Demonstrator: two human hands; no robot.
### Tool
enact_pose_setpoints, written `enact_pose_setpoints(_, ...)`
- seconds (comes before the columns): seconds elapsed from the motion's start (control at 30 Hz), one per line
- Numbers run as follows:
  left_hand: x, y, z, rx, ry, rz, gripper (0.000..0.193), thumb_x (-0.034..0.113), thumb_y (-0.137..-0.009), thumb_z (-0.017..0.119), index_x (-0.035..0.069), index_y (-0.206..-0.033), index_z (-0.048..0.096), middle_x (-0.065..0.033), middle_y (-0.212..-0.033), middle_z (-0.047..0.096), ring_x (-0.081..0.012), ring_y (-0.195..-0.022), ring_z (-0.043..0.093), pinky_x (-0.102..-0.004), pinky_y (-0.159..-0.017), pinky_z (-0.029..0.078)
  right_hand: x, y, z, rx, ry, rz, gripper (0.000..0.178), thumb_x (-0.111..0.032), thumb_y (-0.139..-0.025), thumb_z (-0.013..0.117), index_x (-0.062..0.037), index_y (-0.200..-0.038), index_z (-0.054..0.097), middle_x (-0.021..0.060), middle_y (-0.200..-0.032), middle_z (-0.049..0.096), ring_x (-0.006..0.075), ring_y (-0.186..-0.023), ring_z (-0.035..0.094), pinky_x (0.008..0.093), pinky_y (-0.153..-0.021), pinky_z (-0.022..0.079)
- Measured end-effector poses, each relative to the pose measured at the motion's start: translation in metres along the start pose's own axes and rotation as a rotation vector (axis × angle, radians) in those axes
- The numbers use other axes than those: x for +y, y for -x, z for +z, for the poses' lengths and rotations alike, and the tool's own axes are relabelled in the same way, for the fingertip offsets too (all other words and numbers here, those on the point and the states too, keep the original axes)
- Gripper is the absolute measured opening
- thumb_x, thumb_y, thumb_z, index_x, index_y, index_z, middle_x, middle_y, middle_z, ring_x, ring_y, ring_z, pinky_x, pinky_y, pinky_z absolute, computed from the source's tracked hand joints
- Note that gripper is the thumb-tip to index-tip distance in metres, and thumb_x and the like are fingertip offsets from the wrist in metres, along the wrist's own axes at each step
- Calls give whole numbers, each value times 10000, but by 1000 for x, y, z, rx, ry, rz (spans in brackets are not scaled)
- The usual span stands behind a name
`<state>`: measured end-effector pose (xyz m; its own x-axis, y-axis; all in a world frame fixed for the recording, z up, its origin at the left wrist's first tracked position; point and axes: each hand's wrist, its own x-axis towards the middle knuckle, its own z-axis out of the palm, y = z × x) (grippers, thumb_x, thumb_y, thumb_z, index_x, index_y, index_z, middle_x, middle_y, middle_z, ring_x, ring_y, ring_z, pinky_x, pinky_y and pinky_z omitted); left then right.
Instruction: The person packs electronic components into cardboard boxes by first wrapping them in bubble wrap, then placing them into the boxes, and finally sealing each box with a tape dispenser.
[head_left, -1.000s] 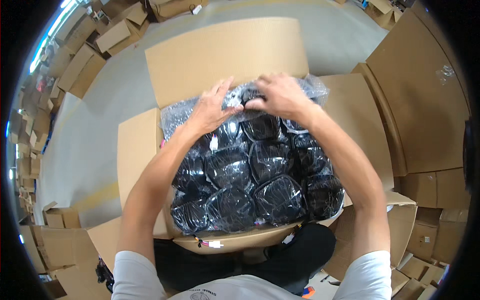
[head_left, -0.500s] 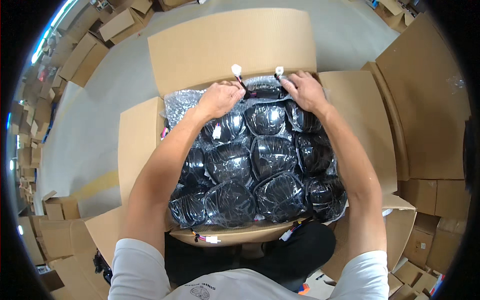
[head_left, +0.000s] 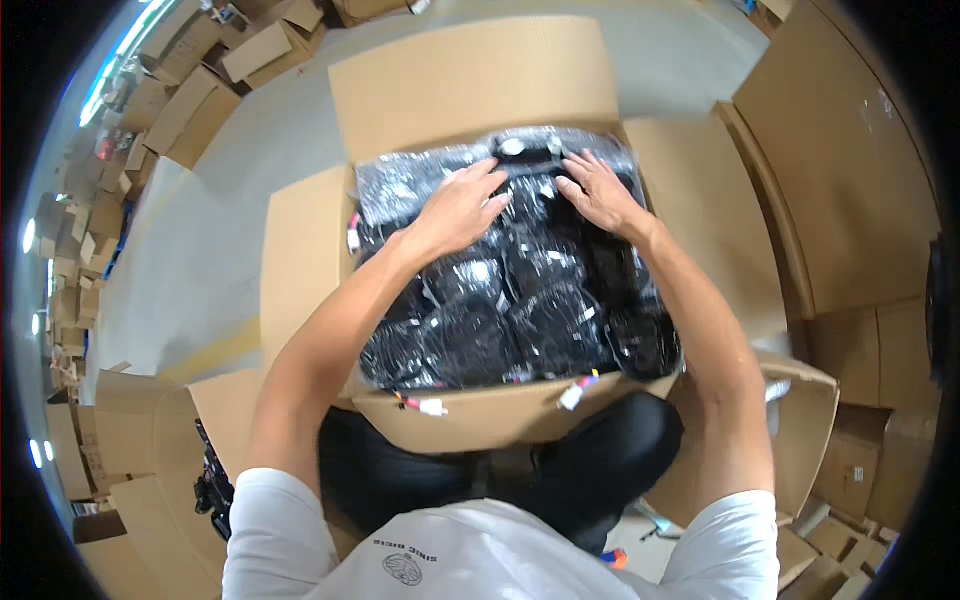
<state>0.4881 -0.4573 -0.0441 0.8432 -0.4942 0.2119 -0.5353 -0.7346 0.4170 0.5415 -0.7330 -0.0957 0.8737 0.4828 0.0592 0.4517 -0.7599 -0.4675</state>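
Rounded black parts (head_left: 465, 335) fill the open box (head_left: 470, 420) in front of the person's legs, packed close in rows. Each looks like a squat, bulging shell, glossy and dark, wrapped in thin clear plastic that creases and throws back bright streaks of light. Fine detail on them is blurred.

Along the far wall lies bubble wrap (head_left: 400, 185), pale, pebbly and shiny. The box is plain tan cardboard, with a broad back flap (head_left: 475, 85) standing up and side flaps folded outward. Over its near edge hang small white plugs (head_left: 432, 408) on short coloured wires; another white plug (head_left: 353, 232) shows by the left wall.

The left hand (head_left: 465, 205) and right hand (head_left: 602, 197) are over the far rows, each grip open with the fingers apart and clamped on nothing. How firmly they touch the plastic, I cannot tell.

Half a second ago, two white connectors (head_left: 513, 147) stood up on their wires against the back flap, with the hands beside them; now they lie low at the bubble wrap, and the hands sit slightly nearer the person.
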Motion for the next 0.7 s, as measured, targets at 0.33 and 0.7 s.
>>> enact_pose_setpoints(0.33, 140, 115, 29, -248, -452, 572, 476, 215, -909, 533, 111, -1373, 540, -168, -1533, 424, -326, -1425, 408, -545, -1149, 340, -96, 205, -96, -33, -395, 69, 275, -163, -856, 758, -10, -1082, 726, 148, -941, 705, 300, -894, 692, 393, -807, 554)
enact_pose_setpoints(0.7, 110, 106, 21, -248, -393, 518, 646, 87, -917, 541, 127, -1535, 355, -232, -1581, 330, -398, -1436, 389, -422, -1122, 424, -122, 244, -32, -119, 167, -356, 186, -207, -820, 745, -65, -900, 656, 81, -801, 597, 276, -791, 649, 410, -694, 539)
